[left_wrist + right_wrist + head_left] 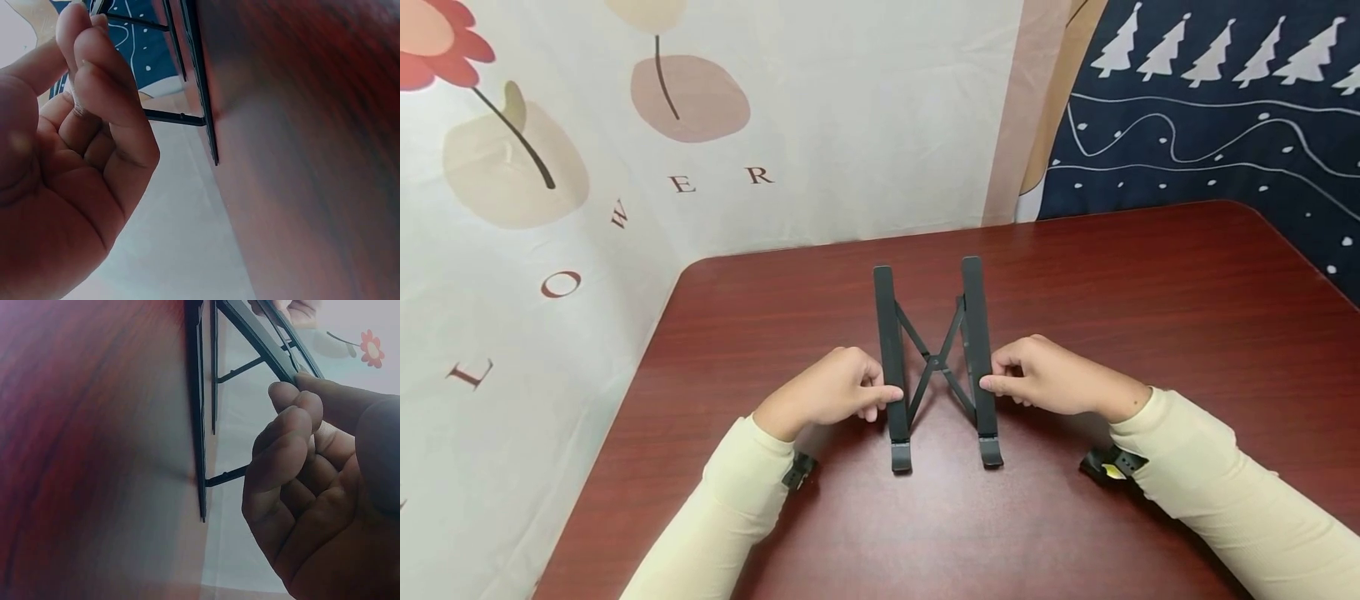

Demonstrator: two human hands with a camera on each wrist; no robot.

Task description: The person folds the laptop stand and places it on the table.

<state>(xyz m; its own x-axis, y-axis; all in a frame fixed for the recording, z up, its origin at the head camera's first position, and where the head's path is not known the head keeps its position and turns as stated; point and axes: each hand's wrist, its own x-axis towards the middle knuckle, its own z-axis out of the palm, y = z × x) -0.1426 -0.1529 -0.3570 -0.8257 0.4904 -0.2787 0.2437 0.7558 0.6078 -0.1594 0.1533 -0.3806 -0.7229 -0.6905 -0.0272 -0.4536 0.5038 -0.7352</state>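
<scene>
Behind you hangs a pale cloth [865, 108] printed with flowers and red letters, and a dark blue cloth [1195, 133] with white trees covers the wall to its right. In front of you is the reddish-brown worktop [1105, 283], its wood grain glossy under the light. Your left sleeve [722, 508] and right sleeve [1232, 483], both pale yellow, reach in from the near side.

The black folding stand [936, 362] is over the middle of the worktop, between your hands. Its two upper rails stand apart, joined by thin bars that cross in an X; the wrist views show lower rails running low along the worktop.

Your left hand [831, 388] holds the left rail [888, 342] toward its near end: the grip is closed, thumb over the rail and fingers curled at its outer side. Your right hand [1048, 377] matches it at the right rail [976, 333], thumb and forefinger pinching the outer edge.

A black wrist device [800, 472] sits under your left cuff, and a second black device [1108, 465] under your right. Smallest are the turned-up lips [901, 457] at the rails' near ends.
</scene>
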